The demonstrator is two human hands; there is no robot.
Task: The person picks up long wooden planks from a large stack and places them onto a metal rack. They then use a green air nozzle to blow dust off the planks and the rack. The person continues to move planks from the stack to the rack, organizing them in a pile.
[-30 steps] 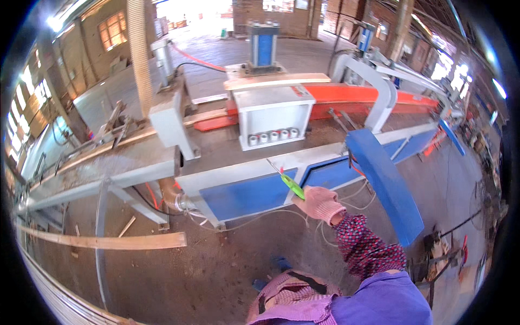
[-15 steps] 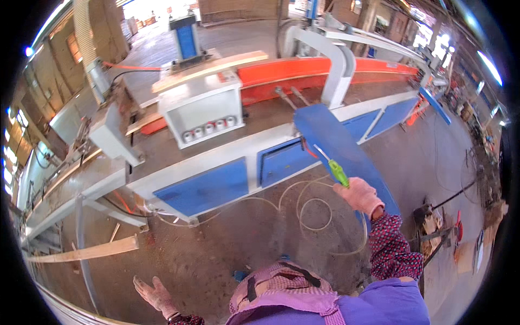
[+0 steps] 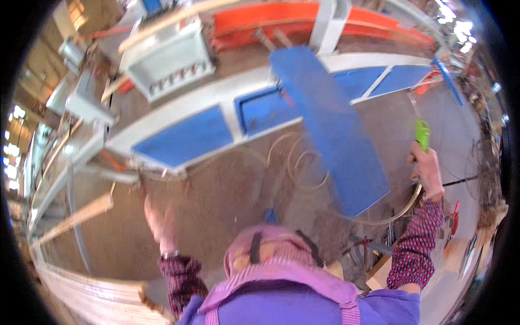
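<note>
Person at a long machine, arms spread well apart. The right hand (image 3: 428,169), in a pale pink glove, is closed round the handle of a green-handled tool (image 3: 422,134), whose thin, pale shaft points away from the body. Hand and tool are out to the person's right, over the floor (image 3: 216,206) and beyond the right edge of a long blue panel (image 3: 330,130), apart from it. The left hand (image 3: 161,219), likewise gloved, is out at the person's left above the floor; its outline is blurred, but the fingers look extended and parted. Dark patterned sleeves (image 3: 417,238) cover both forearms, below a purple garment (image 3: 281,303) at the shoulders.

Surroundings: the blue panel slants from the machine toward the person. The machine's white frame (image 3: 233,122) holds blue side panels (image 3: 187,136); above it are a white box (image 3: 168,57) with a row of round fittings and, farther along, a red beam (image 3: 265,20). A pale hose (image 3: 398,218) loops over the floor by the blue panel and curves up near the right wrist; I cannot tell whether they touch. At lower left, near the left sleeve, lies a stack of pale wooden strips (image 3: 103,295), with a single plank (image 3: 78,218) beyond it.
</note>
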